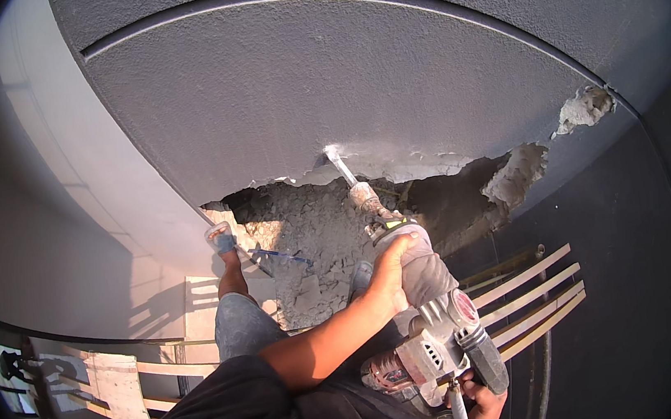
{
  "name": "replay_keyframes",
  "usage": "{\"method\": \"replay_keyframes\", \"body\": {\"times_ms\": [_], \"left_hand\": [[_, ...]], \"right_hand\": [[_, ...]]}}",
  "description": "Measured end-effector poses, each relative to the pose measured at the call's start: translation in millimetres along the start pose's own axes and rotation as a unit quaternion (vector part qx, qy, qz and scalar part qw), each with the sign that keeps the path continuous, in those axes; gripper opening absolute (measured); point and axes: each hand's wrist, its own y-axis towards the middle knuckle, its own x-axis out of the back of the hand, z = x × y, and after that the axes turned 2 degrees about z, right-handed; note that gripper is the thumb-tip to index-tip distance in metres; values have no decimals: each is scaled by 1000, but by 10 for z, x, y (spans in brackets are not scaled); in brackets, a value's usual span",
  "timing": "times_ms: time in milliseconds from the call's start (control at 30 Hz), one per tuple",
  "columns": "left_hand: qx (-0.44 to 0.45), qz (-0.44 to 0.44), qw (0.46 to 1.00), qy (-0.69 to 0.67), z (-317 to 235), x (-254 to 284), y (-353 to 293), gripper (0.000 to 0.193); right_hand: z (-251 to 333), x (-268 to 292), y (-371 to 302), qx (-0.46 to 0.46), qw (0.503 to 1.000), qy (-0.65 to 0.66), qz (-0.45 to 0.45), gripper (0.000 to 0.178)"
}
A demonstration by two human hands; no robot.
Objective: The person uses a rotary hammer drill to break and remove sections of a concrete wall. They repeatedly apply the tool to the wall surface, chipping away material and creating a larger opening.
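A dusty demolition hammer (430, 352) slants across the middle of the view. My left hand (395, 275) is wrapped round its front barrel, while my right hand (486, 409) is closed at the rear end, where the handle is mostly hidden by the body. The flat chisel bit (341, 167) touches the lower part of a grey plastered wall (281, 91), at a pale chipped spot. Below the bit, the wall's bottom edge is broken away and ragged. Rubble (308, 221) lies heaped underneath.
My left foot (221, 241) stands beside the rubble, near a thin blue rod (281, 255). Wooden slats (528, 303) extend at right next to a pole (547, 359). A pale board (116, 392) and more slats lie lower left. Broken plaster (585, 108) marks the wall's right side.
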Motion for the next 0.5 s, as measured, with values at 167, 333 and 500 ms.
{"method": "replay_keyframes", "body": {"times_ms": [167, 333, 500], "left_hand": [[-9, 15, 1000, -14, -10, -18, 2, 50], [-6, 46, 998, -48, -57, -50, -59, 50], [-21, 30, 999, -37, -62, -122, -130, 52]], "right_hand": [[89, -126, 106, 56, 998, -28, 0, 36], [302, -249, 79, 34, 998, -32, 30, 29], [288, -174, 43, 20, 999, -32, 29, 29]]}}
